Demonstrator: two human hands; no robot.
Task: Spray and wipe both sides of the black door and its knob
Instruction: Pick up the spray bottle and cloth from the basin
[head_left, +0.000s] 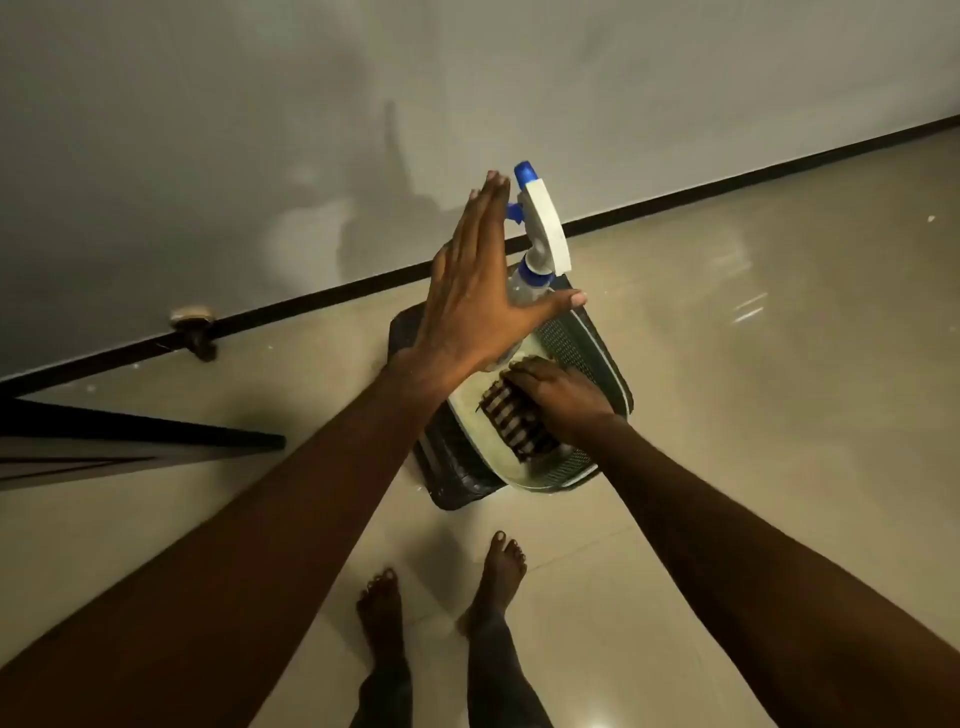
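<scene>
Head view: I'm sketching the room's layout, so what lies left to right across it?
Black door → doorstop → left hand. The spray bottle, basket and right hand overlap that hand, so I leave them out.
</scene>
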